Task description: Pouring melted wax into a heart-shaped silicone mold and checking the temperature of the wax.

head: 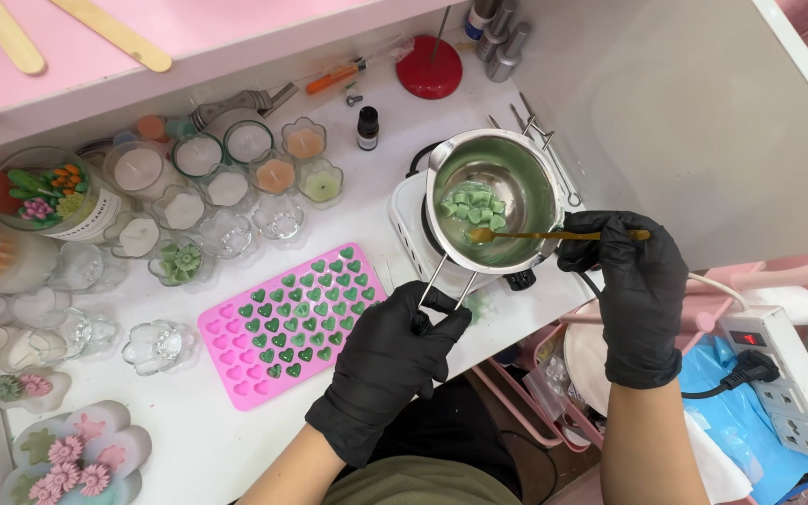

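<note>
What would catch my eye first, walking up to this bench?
Probably the two black-gloved hands at centre: the left hand grips the handle of a steel pot on a small white hotplate, while the right hand holds a gold spoon over pale green wax chunks inside. Left of them lies a pink heart mould, partly filled with green.

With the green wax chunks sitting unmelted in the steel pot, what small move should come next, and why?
Probably a gentle stir. The right hand in its black glove holds a gold-coloured spoon with its bowl just short of the pale green wax chunks, which look solid and heaped at one side of the steel melting pot. The left hand steadies the pot's wire handle.
</note>
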